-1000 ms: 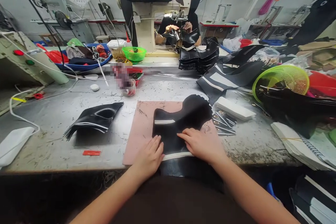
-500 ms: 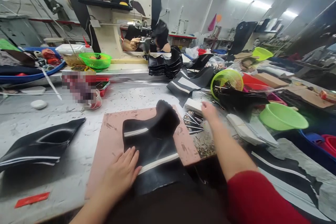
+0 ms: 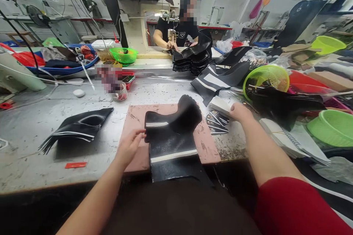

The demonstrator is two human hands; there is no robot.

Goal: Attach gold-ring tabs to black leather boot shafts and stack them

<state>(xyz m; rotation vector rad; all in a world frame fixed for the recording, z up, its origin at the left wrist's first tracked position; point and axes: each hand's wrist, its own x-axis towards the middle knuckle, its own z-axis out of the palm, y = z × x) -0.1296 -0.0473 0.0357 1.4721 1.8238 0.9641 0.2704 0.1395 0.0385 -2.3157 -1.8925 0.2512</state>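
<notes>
A black leather piece (image 3: 173,143) with pale strips across it lies on a pink board (image 3: 135,112) in front of me. My left hand (image 3: 130,147) is at its left edge, fingers stretched out and slightly bent, fingertips close to or touching the leather. Off to the right, my right hand (image 3: 240,113) has its fingers closed at the near end of a stack of white strips (image 3: 220,105). Its fingertips are partly hidden. Small black tabs with white edges and metal eyelets (image 3: 216,122) lie fanned out just below that stack.
More black leather pieces lie at left (image 3: 79,125) and in a pile (image 3: 191,58) at the back. A yellow-green basket (image 3: 266,80) and green bowl (image 3: 331,126) stand at right. A co-worker (image 3: 179,31) sits behind a sewing machine (image 3: 135,18).
My left hand has lifted off the middle of the leather and moved to its upper left edge. My right hand stays at the white stack. The view has turned left.
</notes>
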